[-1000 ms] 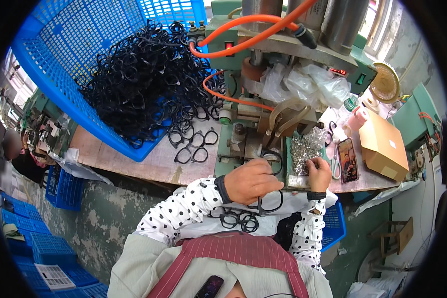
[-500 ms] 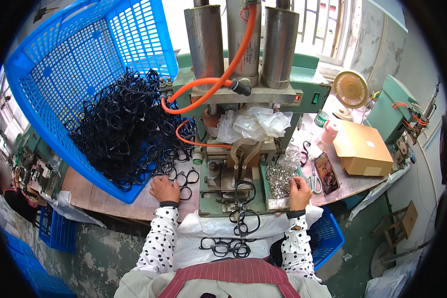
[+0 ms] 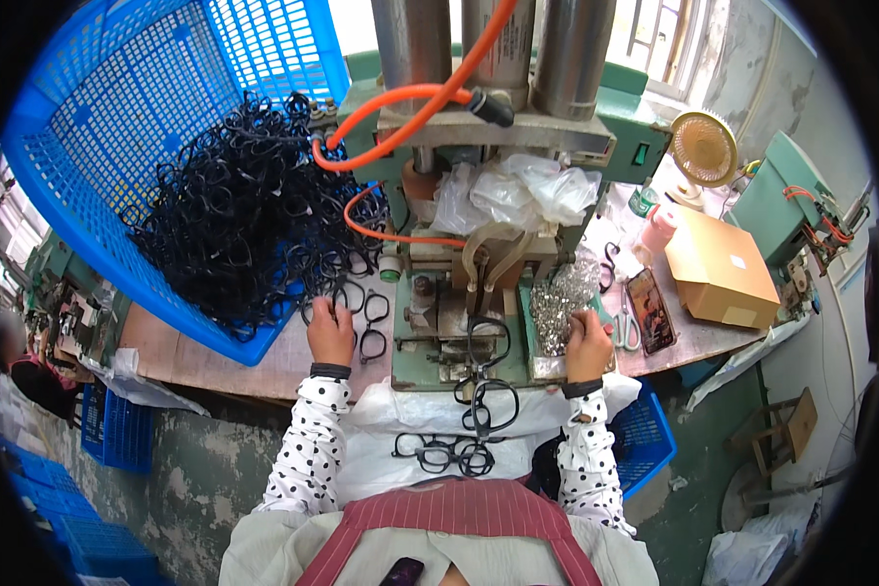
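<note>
My left hand is at the front of the pile of black eyeglass frames, its fingers closed on one black eyeglass frame. Beside it, more loose frames lie on the table. Over the tray of small shiny metal parts, my right hand has its fingers pinched together; whatever is between them is too small to make out. Between my hands stands a green press. A black frame sits at its front, and other frames lie on the white cloth over my lap.
A large blue basket tilts towards me at the left, holding the pile. An orange hose loops across the press. On the right are scissors, a phone, a cardboard box and a small fan.
My left hand has moved forward into the loose frames and closed on one. My right hand stays pinched at the metal parts. The whole view has shifted slightly.
</note>
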Demonstrator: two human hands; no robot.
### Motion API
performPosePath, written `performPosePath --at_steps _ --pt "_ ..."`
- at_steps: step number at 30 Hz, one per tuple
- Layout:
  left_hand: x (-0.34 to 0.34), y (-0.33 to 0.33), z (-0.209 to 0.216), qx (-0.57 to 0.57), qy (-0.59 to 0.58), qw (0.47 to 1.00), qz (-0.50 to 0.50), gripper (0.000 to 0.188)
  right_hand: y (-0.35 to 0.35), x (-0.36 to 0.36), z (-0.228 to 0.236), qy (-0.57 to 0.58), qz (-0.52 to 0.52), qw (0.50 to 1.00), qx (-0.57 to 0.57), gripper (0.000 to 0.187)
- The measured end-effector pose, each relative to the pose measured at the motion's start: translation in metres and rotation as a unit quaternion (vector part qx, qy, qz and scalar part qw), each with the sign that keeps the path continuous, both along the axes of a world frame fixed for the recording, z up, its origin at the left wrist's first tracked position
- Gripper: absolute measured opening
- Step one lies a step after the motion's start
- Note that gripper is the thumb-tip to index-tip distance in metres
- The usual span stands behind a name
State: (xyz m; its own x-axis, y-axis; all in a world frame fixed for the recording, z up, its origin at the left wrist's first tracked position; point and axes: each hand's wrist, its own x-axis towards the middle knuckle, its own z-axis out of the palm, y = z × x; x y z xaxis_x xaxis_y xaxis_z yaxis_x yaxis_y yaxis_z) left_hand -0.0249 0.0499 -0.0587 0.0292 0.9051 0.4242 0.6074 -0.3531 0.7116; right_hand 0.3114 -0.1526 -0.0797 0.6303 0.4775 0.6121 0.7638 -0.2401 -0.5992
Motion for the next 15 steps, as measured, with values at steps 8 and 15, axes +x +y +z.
performPosePath --at_steps 8,15 --pt "0.059 -0.096 0.085 0.391 0.047 0.864 -0.312 0.042 0.019 -0.053 0.083 0.268 0.201 0.939 0.082 0.014" --pt "0.082 -0.103 0.086 0.381 0.008 0.810 -0.446 0.043 0.027 -0.102 0.115 0.349 0.269 0.892 0.095 0.029"
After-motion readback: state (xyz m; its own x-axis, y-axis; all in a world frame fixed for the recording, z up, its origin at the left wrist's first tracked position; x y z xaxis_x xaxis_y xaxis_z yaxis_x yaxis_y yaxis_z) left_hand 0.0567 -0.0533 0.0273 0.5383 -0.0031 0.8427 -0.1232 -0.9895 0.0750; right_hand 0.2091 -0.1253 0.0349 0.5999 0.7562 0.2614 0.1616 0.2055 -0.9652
